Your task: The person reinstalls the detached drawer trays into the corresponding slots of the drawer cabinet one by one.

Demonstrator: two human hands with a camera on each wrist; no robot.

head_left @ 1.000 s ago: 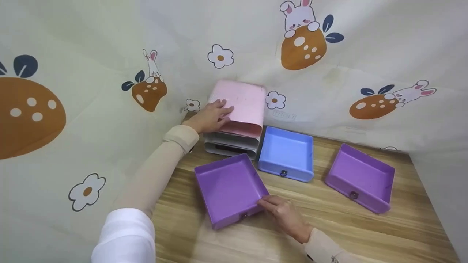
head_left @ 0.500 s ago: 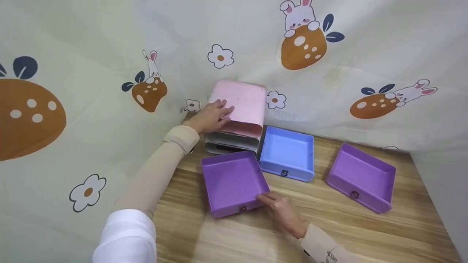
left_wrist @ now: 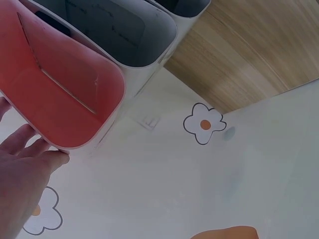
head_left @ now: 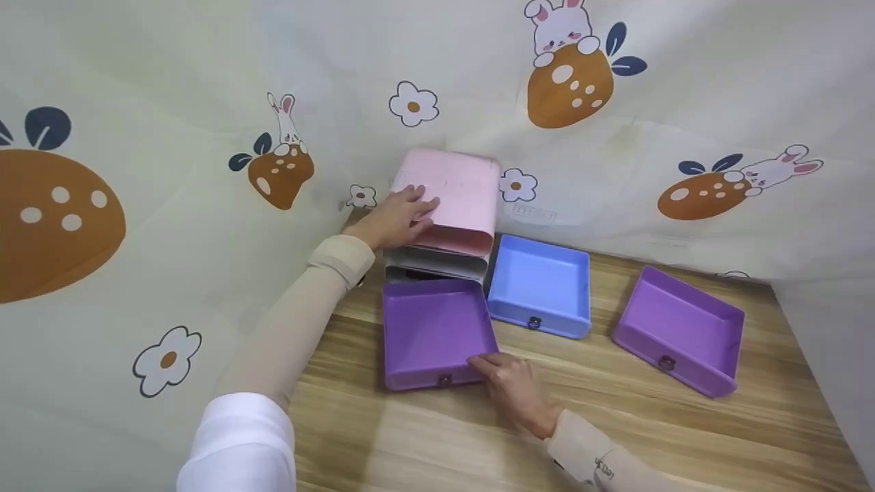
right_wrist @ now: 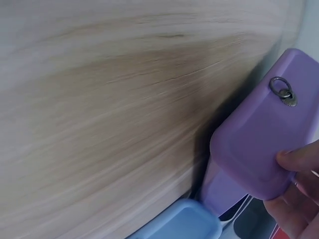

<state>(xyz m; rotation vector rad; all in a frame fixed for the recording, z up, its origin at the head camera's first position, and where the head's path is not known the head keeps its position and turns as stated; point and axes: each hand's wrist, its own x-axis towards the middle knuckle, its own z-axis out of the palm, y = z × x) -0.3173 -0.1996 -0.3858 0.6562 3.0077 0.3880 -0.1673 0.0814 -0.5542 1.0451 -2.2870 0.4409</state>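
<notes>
Head view: left arm stretched forward in a beige sleeve (head_left: 290, 324) with a white sleeve (head_left: 239, 437) bunched higher up. Left grip (head_left: 395, 220) palm down on the pink section (head_left: 454, 188) that tops a stacked unit, toward its left side; fingers spread over the surface, holding nothing between them. Left wrist view: digits against the outside of that section, close to its open rim. Grey sections (head_left: 437, 261) sit just below this grip.

Right arm comes in low, its beige cuff (head_left: 577, 444) printed with lettering. Right grip (head_left: 513, 386) angled forward and inward, pinching the front right corner of the near purple drawer (head_left: 437, 328). Right wrist view: thumb (right_wrist: 295, 158) pressed on the front panel, other fingers behind it. Ring pull (right_wrist: 285, 92) on the same panel, apart from the thumb.

Drawer body lies left of and ahead of the right grip, and below the left grip on the near side of the unit. Its back edge overlaps the lowest grey opening in sight; cannot tell whether any of it is inside. Cannot tell either whether its base is flat on the worktop (head_left: 424, 447).

Blue drawer (head_left: 540, 277) ahead of the right grip, just beside the held one. Second purple drawer (head_left: 683, 328) well apart, off to the right of that grip.
</notes>
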